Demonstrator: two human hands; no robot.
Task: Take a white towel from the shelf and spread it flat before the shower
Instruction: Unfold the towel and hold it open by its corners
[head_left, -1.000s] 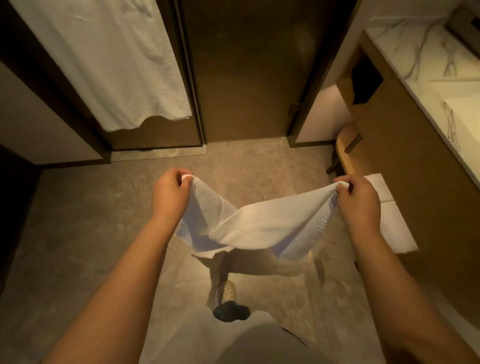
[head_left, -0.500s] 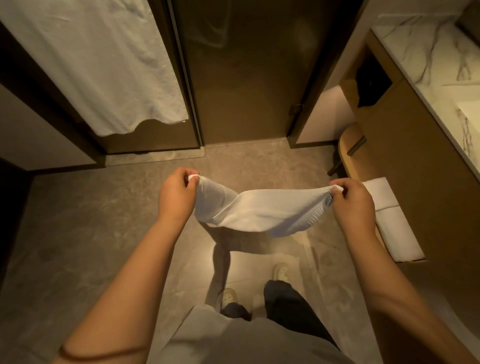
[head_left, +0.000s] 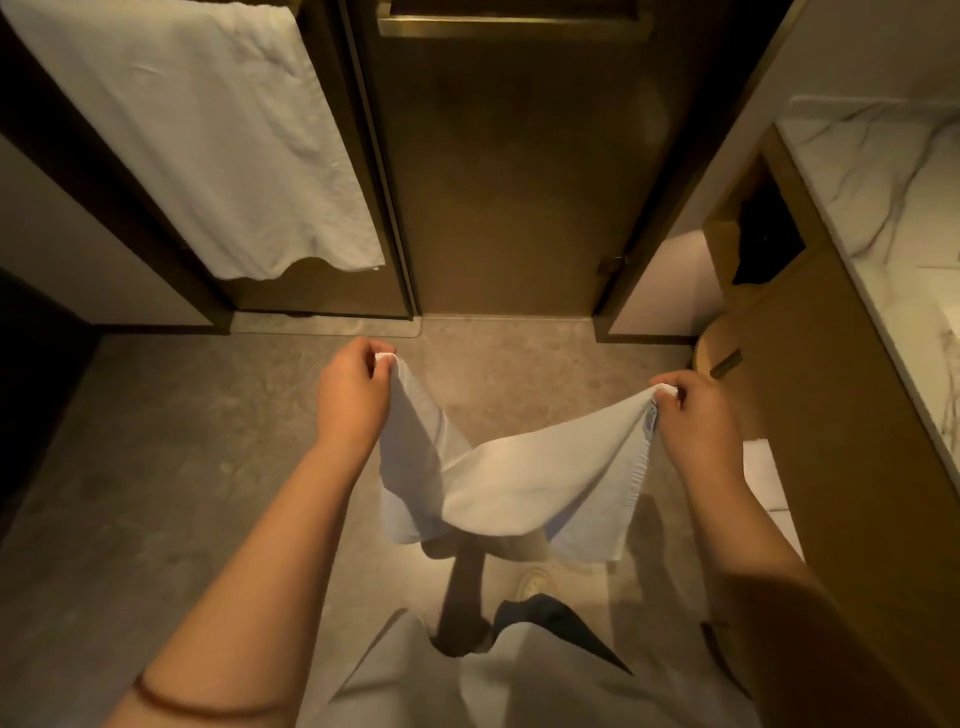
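Observation:
A white towel (head_left: 511, 483) hangs slack in the air between my two hands, above the grey floor. My left hand (head_left: 353, 395) pinches its left top corner. My right hand (head_left: 693, 426) pinches its right top corner. The towel sags in the middle and its lower edge hangs above my shoe (head_left: 535, 582). The brown glass shower door (head_left: 498, 171) stands shut straight ahead, a short step beyond the towel.
A large white towel (head_left: 197, 135) hangs on the panel left of the door. A wooden vanity (head_left: 831, 415) with a marble top (head_left: 883, 171) runs along the right, folded white towels (head_left: 763, 483) on its low shelf. A round wooden stool (head_left: 714, 353) stands by it.
The view has tilted up, showing more of the door. My hands have moved further apart and the towel has dropped open, hanging lower between them.

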